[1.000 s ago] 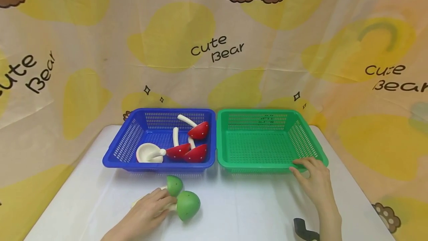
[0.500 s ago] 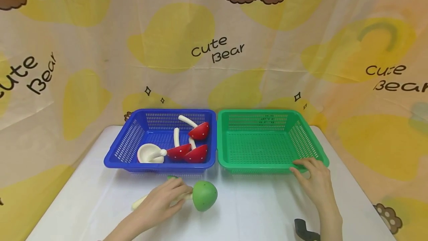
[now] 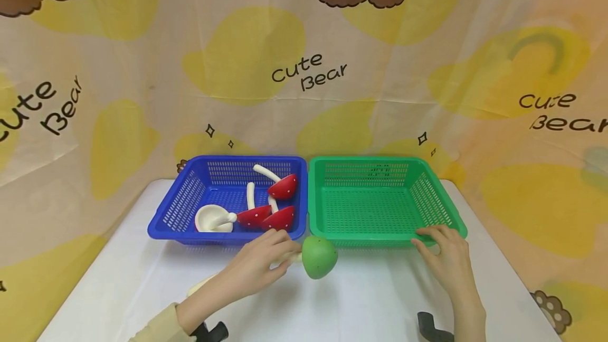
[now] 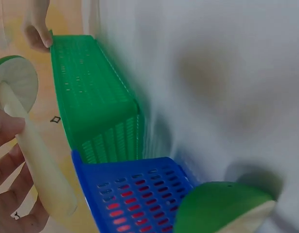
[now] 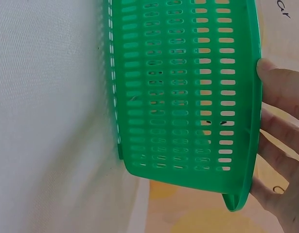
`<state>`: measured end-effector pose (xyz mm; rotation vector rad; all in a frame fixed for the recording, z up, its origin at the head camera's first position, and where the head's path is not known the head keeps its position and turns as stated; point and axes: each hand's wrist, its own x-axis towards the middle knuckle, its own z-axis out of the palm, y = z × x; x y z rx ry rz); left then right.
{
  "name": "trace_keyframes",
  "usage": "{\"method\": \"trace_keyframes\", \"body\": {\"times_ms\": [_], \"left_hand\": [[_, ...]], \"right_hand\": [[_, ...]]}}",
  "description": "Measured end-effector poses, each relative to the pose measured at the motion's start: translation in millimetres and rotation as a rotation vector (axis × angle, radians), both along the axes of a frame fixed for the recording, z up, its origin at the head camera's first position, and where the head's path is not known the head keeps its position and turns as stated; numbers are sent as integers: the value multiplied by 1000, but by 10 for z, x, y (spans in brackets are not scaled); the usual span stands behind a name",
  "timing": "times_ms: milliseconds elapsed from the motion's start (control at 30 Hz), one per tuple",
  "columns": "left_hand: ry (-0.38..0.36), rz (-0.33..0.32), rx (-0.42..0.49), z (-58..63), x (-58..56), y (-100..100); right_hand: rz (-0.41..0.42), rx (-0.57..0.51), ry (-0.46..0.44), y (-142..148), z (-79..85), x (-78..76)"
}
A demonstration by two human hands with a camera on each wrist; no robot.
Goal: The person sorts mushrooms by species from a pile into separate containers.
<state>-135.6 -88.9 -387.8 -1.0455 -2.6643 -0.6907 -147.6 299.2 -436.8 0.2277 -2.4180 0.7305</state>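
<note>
My left hand (image 3: 261, 263) holds a green-capped toy mushroom (image 3: 320, 257) by its pale stem, above the table in front of the baskets. In the left wrist view the stem (image 4: 40, 160) lies between thumb and fingers. Another green-capped toy mushroom (image 4: 222, 208) lies on the table; the left arm hides most of it in the head view. My right hand (image 3: 444, 252) pinches the front right rim of the green basket (image 3: 380, 239), thumb outside and fingers over the edge. No object shows inside that basket.
A blue basket (image 3: 190, 235) stands against the green one's left side. Inside are several red-capped toy mushrooms (image 3: 283, 187) with white spots and stems. Black curved pieces (image 3: 433, 327) show near both forearms. A patterned cloth (image 3: 380, 67) hangs behind the white table (image 3: 361, 300).
My left hand has lifted the green-capped mushroom off the table and carried it right and forward, towards the gap between the baskets. The right hand has stayed on the green basket's rim.
</note>
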Motion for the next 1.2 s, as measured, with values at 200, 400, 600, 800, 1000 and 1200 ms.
{"method": "trace_keyframes", "body": {"times_ms": [200, 400, 600, 800, 1000, 1200], "left_hand": [[-50, -24, 10, 95, -143, 156], [-28, -17, -10, 149, -335, 333], [-110, -18, -21, 229, -522, 513], [-226, -54, -14, 325, -695, 698], [-274, -94, -62, 389, -898, 893], [-313, -112, -148, 397, -1075, 1113]], "right_hand": [[-1, 19, 21, -7, -2, -8], [-1, 30, 53, -2, -16, -14], [-9, 29, 50, -7, -28, -7], [-14, 29, 42, -6, -27, -9], [-9, 32, 62, -15, -16, -15], [-15, 32, 65, -3, -33, -24]]}}
